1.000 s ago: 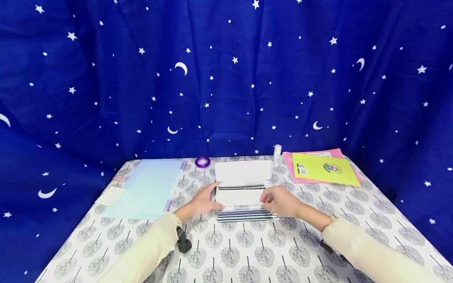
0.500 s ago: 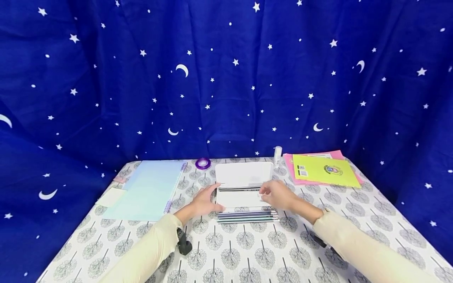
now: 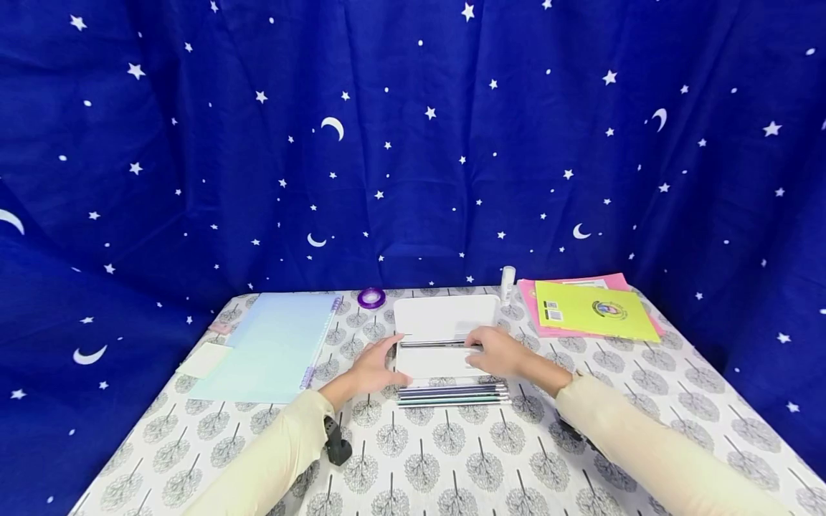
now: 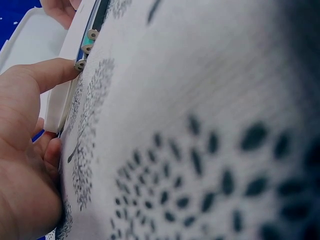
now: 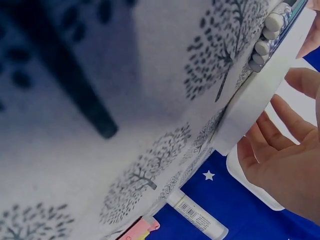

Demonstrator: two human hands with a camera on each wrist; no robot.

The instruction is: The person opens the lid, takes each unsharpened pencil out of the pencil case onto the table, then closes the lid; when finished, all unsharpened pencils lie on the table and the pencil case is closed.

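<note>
Blue star-and-moon cloth hangs behind the surface (image 3: 452, 459), which is covered in a tree print. From where I sit, my left hand (image 3: 371, 370) rests with relaxed fingers against the left end of the open white pencil case (image 3: 429, 362), steadying it. My right hand (image 3: 500, 351) reaches over the case's right end, fingers loosely extended at the pencils already lying in its tray; I cannot tell whether it pinches one or has just let go. The case's lid (image 3: 445, 317) lies flat beyond both hands. Just on the near side of the case, between my wrists, a row of pencils (image 3: 452, 394) lies side by side on the surface.

I judge this to be the middle of filling the case: a few pencils are in, most are out. The next move, as I see it, calls for bringing the right hand toward me to the row and pinching a single pencil without rolling its neighbours.
</note>
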